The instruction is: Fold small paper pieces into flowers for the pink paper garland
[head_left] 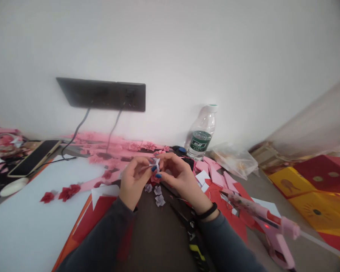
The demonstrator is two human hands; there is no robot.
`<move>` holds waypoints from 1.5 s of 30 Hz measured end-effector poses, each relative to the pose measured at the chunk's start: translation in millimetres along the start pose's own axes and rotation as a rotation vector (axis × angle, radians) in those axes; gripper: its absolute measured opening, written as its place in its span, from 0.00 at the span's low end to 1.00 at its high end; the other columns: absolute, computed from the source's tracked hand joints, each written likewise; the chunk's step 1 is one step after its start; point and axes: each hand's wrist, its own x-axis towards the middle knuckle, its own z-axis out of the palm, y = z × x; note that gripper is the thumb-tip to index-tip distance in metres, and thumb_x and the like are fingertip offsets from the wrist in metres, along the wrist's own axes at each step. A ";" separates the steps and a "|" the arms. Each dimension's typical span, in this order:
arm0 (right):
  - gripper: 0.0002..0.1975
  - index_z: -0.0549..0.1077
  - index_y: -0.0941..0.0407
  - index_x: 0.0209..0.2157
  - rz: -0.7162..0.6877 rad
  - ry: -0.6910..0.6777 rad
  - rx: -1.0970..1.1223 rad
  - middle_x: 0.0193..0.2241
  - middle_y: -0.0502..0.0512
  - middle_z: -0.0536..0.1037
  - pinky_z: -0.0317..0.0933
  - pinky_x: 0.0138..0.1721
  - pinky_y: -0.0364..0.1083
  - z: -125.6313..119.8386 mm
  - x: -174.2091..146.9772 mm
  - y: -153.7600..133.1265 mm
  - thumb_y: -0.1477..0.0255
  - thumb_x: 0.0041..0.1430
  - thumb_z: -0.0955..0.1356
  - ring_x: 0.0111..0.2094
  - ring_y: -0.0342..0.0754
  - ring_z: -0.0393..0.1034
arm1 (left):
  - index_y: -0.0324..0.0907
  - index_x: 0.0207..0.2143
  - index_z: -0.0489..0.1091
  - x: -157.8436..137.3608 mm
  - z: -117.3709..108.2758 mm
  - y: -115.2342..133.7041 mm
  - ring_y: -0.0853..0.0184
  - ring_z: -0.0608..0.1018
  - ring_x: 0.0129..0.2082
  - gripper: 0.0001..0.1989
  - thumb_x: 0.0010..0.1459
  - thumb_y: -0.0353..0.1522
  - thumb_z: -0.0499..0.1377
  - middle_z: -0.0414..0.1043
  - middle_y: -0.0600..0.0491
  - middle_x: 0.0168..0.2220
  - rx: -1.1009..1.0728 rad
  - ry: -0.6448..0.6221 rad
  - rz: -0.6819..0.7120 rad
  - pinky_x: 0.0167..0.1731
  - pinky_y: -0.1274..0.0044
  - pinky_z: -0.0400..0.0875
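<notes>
Between the fingertips of both hands is a small pale lilac folded paper flower, partly hidden by the fingers. My left hand pinches it from the left, thumb and forefinger closed. From the right, my right hand grips it too, its thumb below the paper. Several finished lilac paper flowers lie on the dark table just beneath. Scissors with black and yellow-green handles rest beside my right wrist, partly under the forearm.
A pink glue gun with a red light lies at right on red paper. A water bottle stands by the wall. Pink paper strips with red flowers spread leftward over a white sheet. A phone lies far left.
</notes>
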 end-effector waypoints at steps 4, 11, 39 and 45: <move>0.10 0.75 0.53 0.38 -0.096 0.111 -0.129 0.37 0.52 0.72 0.63 0.41 0.46 -1.1 2.9 -2.7 0.67 0.54 0.74 0.38 0.47 0.67 | 0.41 0.29 0.70 -0.5 0.1 -1.4 0.70 0.78 0.32 0.09 0.51 0.33 0.67 0.73 0.55 0.31 -0.016 -0.013 -0.060 0.34 0.80 0.75; 0.13 0.73 0.53 0.37 -0.015 0.110 -0.030 0.34 0.52 0.73 0.64 0.37 0.47 -1.4 2.8 -2.8 0.62 0.54 0.74 0.34 0.47 0.68 | 0.41 0.31 0.69 -2.0 0.1 -7.2 0.71 0.76 0.24 0.10 0.53 0.36 0.67 0.74 0.56 0.27 -0.203 -0.069 -0.226 0.27 0.79 0.74; 0.10 0.70 0.53 0.42 0.027 0.074 -0.076 0.41 0.54 0.73 0.65 0.40 0.47 2.2 1.0 -6.2 0.71 0.57 0.68 0.39 0.48 0.69 | 0.42 0.34 0.71 -1.0 -2.7 -12.3 0.71 0.76 0.30 0.09 0.54 0.35 0.67 0.74 0.56 0.31 -0.157 -0.055 -0.214 0.33 0.80 0.73; 0.08 0.72 0.53 0.40 0.052 0.072 -0.115 0.38 0.53 0.75 0.65 0.39 0.47 0.2 0.7 -6.3 0.68 0.58 0.69 0.37 0.48 0.70 | 0.41 0.32 0.71 -0.1 -3.8 -11.0 0.73 0.75 0.29 0.07 0.54 0.32 0.67 0.73 0.57 0.30 -0.130 -0.040 -0.193 0.31 0.83 0.72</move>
